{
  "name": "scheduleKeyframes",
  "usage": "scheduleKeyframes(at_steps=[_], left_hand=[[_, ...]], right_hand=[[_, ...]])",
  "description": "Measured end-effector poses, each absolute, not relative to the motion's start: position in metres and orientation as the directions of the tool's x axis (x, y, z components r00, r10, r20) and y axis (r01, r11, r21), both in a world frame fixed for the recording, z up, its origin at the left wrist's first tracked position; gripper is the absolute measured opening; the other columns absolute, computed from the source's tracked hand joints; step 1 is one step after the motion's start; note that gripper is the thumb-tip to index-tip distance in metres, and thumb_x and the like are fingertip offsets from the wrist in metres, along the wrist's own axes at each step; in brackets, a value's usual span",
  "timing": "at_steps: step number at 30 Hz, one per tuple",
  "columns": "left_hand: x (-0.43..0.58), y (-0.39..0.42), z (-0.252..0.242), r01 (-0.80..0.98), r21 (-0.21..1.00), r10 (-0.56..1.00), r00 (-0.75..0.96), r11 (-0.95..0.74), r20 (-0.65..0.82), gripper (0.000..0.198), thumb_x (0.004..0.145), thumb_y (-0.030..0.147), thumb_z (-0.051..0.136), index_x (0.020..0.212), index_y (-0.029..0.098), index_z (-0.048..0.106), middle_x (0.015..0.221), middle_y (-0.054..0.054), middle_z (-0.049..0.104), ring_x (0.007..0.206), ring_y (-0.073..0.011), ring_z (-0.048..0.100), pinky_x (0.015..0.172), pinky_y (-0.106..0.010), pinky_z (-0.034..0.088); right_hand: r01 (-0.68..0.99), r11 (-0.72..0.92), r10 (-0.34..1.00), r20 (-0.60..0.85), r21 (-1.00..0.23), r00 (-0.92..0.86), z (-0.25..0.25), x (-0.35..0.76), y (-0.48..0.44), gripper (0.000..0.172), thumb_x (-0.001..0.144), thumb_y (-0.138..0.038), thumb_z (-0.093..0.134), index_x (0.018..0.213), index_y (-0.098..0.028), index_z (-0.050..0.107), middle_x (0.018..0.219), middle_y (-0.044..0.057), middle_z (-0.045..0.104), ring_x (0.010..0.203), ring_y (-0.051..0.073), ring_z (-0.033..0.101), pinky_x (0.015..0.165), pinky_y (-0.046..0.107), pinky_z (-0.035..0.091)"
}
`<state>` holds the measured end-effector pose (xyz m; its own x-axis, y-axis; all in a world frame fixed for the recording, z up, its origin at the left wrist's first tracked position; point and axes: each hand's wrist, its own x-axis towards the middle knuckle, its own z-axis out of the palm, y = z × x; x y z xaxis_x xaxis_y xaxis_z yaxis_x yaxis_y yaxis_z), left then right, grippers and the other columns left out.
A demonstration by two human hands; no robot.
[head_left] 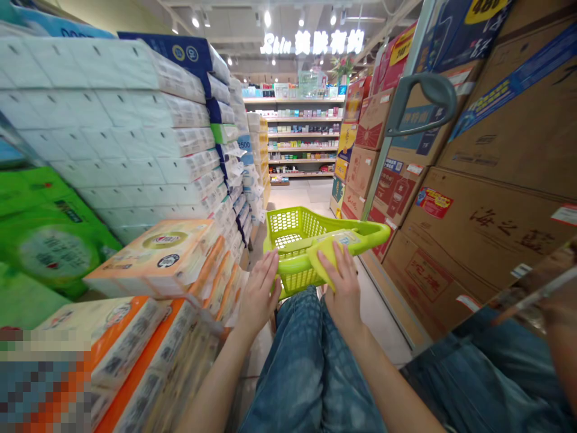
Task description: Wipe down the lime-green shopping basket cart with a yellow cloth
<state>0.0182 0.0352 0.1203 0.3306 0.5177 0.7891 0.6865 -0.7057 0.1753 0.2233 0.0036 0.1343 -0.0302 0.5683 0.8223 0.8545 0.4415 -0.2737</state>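
A lime-green plastic shopping basket with slotted walls stands in front of my knees. My left hand grips its near left corner, fingers over the rim and thumb on the outer side. In my right hand is a yellow cloth, pressed against the basket's thick green handle or rim on the right. The cloth hangs partly over the near side. Just beyond my right fingers a pale label shows on the green plastic. My palms and part of the near basket wall are hidden.
Tissue packs and tall white stacks line the left side. Brown cartons rise on the right behind a metal-framed glass door with a grey handle. The tiled aisle leads to stocked shelves.
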Motion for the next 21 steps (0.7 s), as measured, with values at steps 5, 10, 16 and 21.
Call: scheduleKeyframes(at_steps=[5,10,16,21], left_hand=[[0.023,0.026,0.113,0.756,0.211,0.578,0.259,-0.620,0.774,0.073,0.094,0.016,0.048,0.158,0.021,0.012,0.158,-0.016,0.036,0.151,-0.0266,0.023,0.118,-0.052,0.034],[0.023,0.022,0.116,0.820,0.153,0.607,0.269,-0.551,0.748,0.074,0.094,0.014,0.043,0.158,0.018,0.006,0.159,-0.016,0.034,0.150,-0.0264,0.025,0.118,-0.051,0.033],[0.034,0.011,0.120,0.833,0.164,0.637,0.261,-0.528,0.725,0.077,0.094,0.018,0.044,0.158,0.013,0.001,0.161,-0.018,0.027,0.151,-0.0277,0.021,0.119,-0.051,0.030],[0.043,0.006,0.119,0.789,0.272,0.654,0.207,-0.551,0.728,0.075,0.096,0.023,0.043,0.158,0.015,0.001,0.163,-0.020,0.022,0.152,-0.0290,0.016,0.119,-0.055,0.029]], right_hand=[[0.861,0.491,0.513,0.843,-0.133,-0.162,0.132,0.162,0.000,0.054,0.091,-0.007,0.047,0.140,-0.029,0.054,0.153,0.008,0.045,0.148,0.029,0.029,0.116,0.054,0.035],[0.871,0.490,0.433,0.876,-0.033,-0.210,0.123,0.190,0.015,0.059,0.090,-0.003,0.041,0.142,-0.028,0.052,0.149,0.007,0.051,0.147,0.027,0.031,0.116,0.052,0.035],[0.897,0.378,0.452,0.892,-0.228,0.036,0.124,0.237,0.018,0.069,0.086,0.001,0.034,0.148,-0.028,0.044,0.155,0.007,0.043,0.149,0.027,0.026,0.118,0.058,0.031],[0.894,0.374,0.525,0.851,-0.247,0.015,0.126,0.180,0.003,0.059,0.090,-0.005,0.042,0.146,-0.023,0.048,0.157,0.011,0.039,0.152,0.031,0.013,0.120,0.059,0.027]])
